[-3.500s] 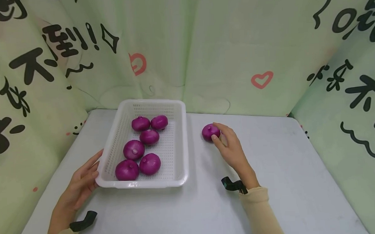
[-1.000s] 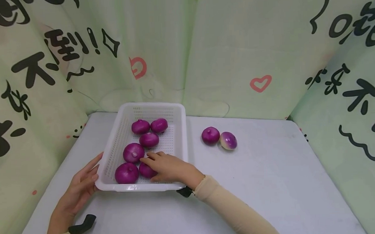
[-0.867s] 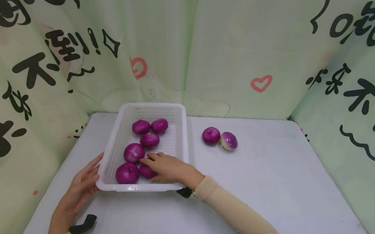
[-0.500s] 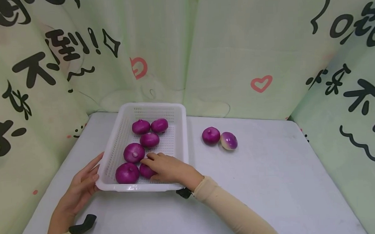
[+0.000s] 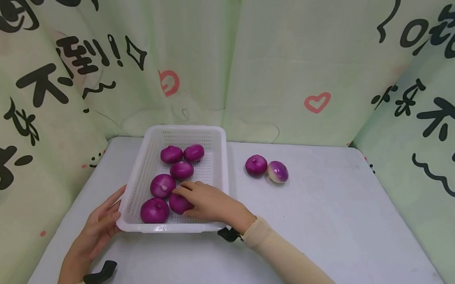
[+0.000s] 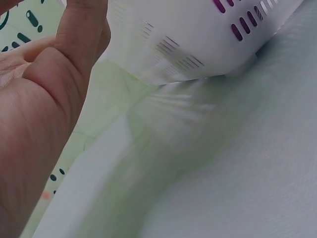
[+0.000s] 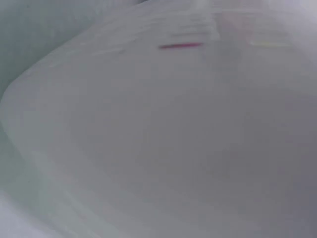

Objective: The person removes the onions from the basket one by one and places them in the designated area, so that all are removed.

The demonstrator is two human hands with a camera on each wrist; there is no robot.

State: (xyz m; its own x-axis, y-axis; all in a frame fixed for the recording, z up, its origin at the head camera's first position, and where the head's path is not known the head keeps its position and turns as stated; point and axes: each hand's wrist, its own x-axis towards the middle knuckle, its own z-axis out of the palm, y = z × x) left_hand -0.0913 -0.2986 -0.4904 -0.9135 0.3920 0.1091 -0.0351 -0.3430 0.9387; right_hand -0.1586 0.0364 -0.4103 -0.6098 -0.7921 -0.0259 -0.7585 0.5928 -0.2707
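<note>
White basket (image 5: pixel 224 175) sits left of centre on the grey table (image 5: pixel 328 238), long axis running away from the person, slightly skewed. Six purple onions inside: two at the far end, one mid, three toward the near end. Right hand (image 5: pixel 208 203) reaches over the near-right rim into the basket, fingers curled round the near-right onion (image 5: pixel 178 203), thumb side toward the near wall; that onion lies just beside the near-left onion (image 5: pixel 154 210) and the one behind it (image 5: pixel 163 185). Can't tell which way the gripped onion's tip points, hand covers it. Left hand (image 5: pixel 97 230) is at the basket's near-left corner, fingers straight and relaxed, fingertips touching the outer wall; left wrist view shows the thumb (image 6: pixel 81 34) up against the perforated side (image 6: pixel 198 34). Right wrist view is a white blur, nothing readable. Two more onions on the table right of the basket, touching each other: one tip-up (image 5: pixel 256 165), the paler one (image 5: pixel 278 171) tipped on its side.
</note>
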